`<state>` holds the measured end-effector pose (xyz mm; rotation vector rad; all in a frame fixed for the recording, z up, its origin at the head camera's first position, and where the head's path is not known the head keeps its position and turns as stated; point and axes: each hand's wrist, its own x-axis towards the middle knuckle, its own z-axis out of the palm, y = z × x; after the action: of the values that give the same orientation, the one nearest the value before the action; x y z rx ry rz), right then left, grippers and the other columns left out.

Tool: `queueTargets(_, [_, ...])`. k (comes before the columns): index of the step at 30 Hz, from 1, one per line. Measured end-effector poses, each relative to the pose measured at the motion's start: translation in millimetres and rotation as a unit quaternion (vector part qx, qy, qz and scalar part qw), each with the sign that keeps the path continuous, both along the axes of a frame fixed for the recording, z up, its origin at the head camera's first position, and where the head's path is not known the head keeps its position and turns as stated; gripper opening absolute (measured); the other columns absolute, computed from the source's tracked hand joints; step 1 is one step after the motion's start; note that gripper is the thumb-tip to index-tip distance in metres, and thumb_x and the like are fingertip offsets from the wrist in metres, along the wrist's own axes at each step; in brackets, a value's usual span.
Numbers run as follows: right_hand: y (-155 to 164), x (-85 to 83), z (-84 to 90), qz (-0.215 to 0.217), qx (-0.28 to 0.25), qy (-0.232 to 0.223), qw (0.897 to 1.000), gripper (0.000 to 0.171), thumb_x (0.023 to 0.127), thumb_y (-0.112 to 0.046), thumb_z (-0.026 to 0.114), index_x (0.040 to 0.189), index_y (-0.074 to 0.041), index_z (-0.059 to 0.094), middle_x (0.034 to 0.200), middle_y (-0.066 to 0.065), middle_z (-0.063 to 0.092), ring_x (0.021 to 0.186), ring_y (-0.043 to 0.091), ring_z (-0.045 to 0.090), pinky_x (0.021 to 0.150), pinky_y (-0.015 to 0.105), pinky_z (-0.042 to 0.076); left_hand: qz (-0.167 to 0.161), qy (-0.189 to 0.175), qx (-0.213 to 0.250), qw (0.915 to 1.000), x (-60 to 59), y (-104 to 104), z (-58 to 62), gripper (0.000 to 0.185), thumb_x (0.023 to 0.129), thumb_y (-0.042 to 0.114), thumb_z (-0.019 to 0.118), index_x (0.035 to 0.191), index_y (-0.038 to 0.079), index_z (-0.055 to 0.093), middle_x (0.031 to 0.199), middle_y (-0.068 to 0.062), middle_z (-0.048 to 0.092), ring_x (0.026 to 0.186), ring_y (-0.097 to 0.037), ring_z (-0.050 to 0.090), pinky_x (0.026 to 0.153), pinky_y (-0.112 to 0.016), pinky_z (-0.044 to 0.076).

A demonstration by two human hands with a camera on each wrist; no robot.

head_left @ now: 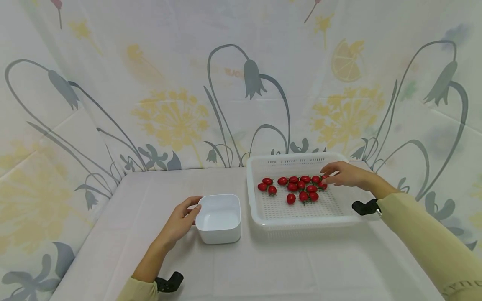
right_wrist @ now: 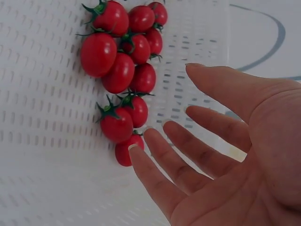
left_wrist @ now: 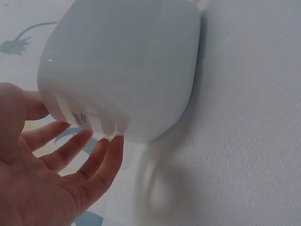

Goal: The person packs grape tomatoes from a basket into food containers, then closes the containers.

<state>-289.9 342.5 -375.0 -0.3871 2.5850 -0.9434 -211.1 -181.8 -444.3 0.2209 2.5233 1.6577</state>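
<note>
A white square bowl (head_left: 220,217) stands empty on the table, left of a white perforated tray (head_left: 297,220). Several red cherry tomatoes (head_left: 297,186) lie in the far half of the tray. My left hand (head_left: 193,207) rests against the bowl's left side with relaxed fingers; in the left wrist view its fingertips (left_wrist: 113,141) touch the bowl (left_wrist: 122,66) wall. My right hand (head_left: 326,175) reaches over the tray's far right and holds nothing. In the right wrist view its straight fingers (right_wrist: 155,179) come up to the nearest tomato (right_wrist: 123,153) of the tomato cluster (right_wrist: 120,70).
A pale cloth covers the table (head_left: 286,267). A floral curtain (head_left: 226,104) hangs close behind it and on both sides. Black wrist straps show at my left sleeve (head_left: 169,282) and right sleeve (head_left: 364,207).
</note>
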Motion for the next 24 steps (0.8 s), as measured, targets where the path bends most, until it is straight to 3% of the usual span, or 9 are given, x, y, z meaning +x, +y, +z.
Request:
queueTargets(14, [-16, -12.9, -10.6, 0.017, -0.004, -0.003, 1.000, 0.038, 0.097, -0.011, 0.068, 0.126, 0.012, 0.061, 0.124, 0.029, 0.064, 0.105, 0.027, 0.066, 0.092, 0.050, 0.058, 0.001, -0.019, 0.019, 0.9996, 0.9, 1, 1.6, 0.041, 0.110, 0.023, 0.047, 0.147, 0.006, 0.050, 0.144, -0.015, 0.056, 0.117, -0.026, 0.062, 0.088, -0.032, 0.057])
queueTargets(24, [-24, -18.2, -21.3, 0.011, 0.011, -0.010, 1.000, 0.040, 0.094, -0.010, 0.071, 0.124, 0.014, 0.062, 0.121, 0.027, 0.066, 0.100, 0.025, 0.065, 0.085, 0.043, 0.061, 0.000, -0.017, 0.023, 0.9996, 0.2, 0, -0.5, 0.041, 0.110, 0.023, 0.047, 0.148, 0.006, 0.050, 0.144, -0.015, 0.055, 0.117, -0.026, 0.061, 0.087, -0.031, 0.057])
